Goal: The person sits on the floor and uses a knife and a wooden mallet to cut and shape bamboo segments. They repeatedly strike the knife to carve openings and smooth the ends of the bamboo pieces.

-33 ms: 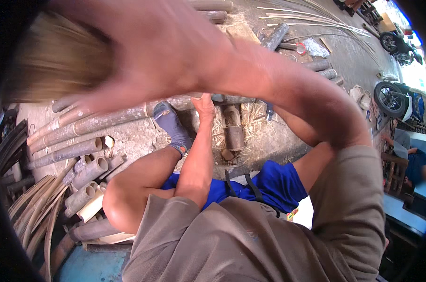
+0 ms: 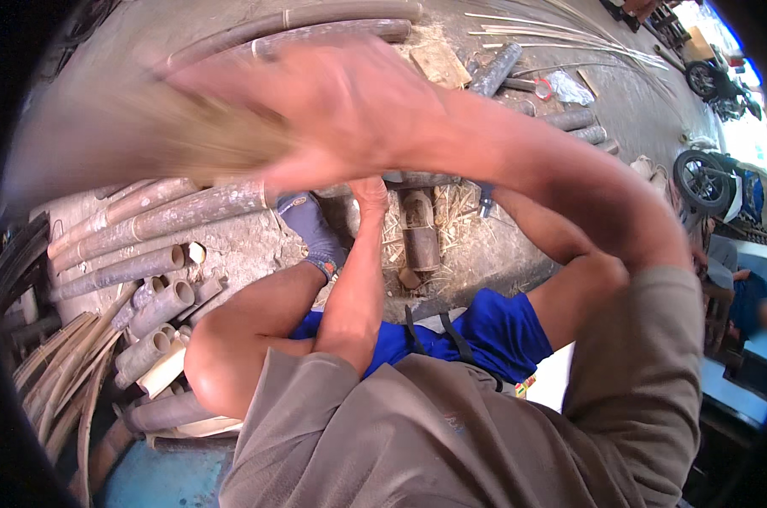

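My right hand [image 2: 341, 110] is raised high across the view, its fingers closed round a long brown thing [image 2: 155, 140]. Motion smears that thing so much that its kind does not show. Beneath it my left hand [image 2: 371, 195] is closed in a fist, close to a horizontal bamboo pole [image 2: 201, 207]. What the left fingers grip is hidden behind the right hand. A short, thick bamboo piece [image 2: 420, 244] lies on the floor between my knees. Pale splinters [image 2: 457, 212] are scattered beside it.
Cut bamboo tubes [image 2: 159, 313] and split strips [image 2: 61, 372] are heaped on my left. Long thin strips [image 2: 561, 41] stretch over the far floor, near a roll of red tape [image 2: 542, 88]. Motorcycles, one with a black wheel [image 2: 703, 179], and a seated person [image 2: 752, 300] are at right.
My right hand and the blurred brown thing have swung to the right. My left hand holds the same place.
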Tool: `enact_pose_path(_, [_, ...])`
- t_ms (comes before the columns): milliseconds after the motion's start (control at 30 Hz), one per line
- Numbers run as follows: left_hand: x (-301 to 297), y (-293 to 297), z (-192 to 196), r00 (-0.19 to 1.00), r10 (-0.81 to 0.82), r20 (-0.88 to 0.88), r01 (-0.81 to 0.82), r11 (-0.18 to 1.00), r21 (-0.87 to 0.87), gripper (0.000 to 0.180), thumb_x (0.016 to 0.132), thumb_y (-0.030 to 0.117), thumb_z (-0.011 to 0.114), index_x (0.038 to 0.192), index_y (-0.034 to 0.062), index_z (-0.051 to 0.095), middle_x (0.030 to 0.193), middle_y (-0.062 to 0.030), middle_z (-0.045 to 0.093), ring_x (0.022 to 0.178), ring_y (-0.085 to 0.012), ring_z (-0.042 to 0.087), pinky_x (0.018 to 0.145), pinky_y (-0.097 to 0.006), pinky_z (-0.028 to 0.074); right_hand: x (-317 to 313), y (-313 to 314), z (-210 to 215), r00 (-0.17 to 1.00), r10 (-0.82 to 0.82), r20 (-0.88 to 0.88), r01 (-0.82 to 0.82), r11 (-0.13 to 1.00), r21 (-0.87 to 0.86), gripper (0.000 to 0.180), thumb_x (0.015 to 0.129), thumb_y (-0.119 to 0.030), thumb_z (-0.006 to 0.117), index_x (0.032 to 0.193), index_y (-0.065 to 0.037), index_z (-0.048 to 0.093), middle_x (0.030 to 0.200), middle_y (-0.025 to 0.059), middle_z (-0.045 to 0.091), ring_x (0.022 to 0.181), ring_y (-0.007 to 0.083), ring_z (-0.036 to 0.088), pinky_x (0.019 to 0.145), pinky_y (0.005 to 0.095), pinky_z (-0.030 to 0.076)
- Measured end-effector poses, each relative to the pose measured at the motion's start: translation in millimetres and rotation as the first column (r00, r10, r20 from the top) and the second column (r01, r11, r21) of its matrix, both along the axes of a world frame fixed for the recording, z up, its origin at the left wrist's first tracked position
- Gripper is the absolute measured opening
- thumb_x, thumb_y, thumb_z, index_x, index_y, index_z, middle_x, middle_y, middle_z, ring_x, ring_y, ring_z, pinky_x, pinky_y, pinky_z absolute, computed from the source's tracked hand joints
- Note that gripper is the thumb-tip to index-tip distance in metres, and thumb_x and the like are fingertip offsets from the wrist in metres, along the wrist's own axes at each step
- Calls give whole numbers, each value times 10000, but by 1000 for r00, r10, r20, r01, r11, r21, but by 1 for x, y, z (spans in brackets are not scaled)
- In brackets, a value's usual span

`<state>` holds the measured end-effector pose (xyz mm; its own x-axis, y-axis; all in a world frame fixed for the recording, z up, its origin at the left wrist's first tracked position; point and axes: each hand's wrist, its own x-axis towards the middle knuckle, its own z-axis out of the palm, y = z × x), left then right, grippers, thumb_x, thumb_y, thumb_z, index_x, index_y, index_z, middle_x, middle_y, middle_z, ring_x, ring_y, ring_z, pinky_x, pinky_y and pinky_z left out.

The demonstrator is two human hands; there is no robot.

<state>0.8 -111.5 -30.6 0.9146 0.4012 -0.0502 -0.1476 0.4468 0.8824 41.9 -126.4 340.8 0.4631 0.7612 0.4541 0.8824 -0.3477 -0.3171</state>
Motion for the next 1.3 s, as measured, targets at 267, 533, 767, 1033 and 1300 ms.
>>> enact_pose_path(267, [3, -6, 18, 995, -101, -5, 101, 994, -29, 322, 927, 176, 684, 1167, -37, 657, 1089, -121, 715, 1040, -243, 654, 930, -389, 517, 25, 7, 6, 979, -31, 202, 29, 1000, 13, 812, 763, -424, 797, 1511, -267, 523, 674, 148, 659, 620, 334, 699, 516, 462, 534])
enact_pose_path(533, [3, -12, -42, 1000, 19, 21, -19, 999, 28, 486, 942, 296, 718, 1288, -26, 610, 1249, -99, 655, 1140, -217, 599, 1000, -375, 474, 8, -62, -68, 1000, -11, -15, 1, 833, -554, 743, 838, -445, 762, 1527, -325, 513, 642, 117, 640, 615, 339, 692, 518, 447, 529])
enact_pose_path(767, [9, -12, -8, 996, 53, 68, -46, 993, -106, 620, 945, 372, 747, 1386, -16, 550, 1358, -89, 609, 1204, -206, 565, 1082, -385, 424, 6, -11, 27, 990, -79, 118, 80, 997, -10, 772, 847, -439, 739, 1547, -364, 423, 731, 136, 702, 649, 321, 725, 533, 470, 561])
enact_pose_path(1033, [8, -36, 16, 992, 94, -85, -115, 947, -301, 393, 937, 227, 697, 1221, -36, 625, 1199, -111, 659, 1099, -210, 633, 987, -368, 505, 5, -123, -46, 948, -278, -153, 125, 769, -627, 829, 815, -423, 752, 1565, -215, 466, 772, 164, 710, 731, 380, 716, 641, 496, 558])
enact_pose_path(1300, [11, -64, 80, 989, -37, -142, 50, 995, 92, 220, 860, 83, 781, 1031, 18, 660, 862, -31, 683, 740, -135, 633, 685, -308, 525, -55, -209, -40, 564, -666, -489, 666, 717, -207, 897, 852, -376, 776, 1619, -154, 367, 1179, 307, 711, 1106, 434, 709, 966, 430, 537])
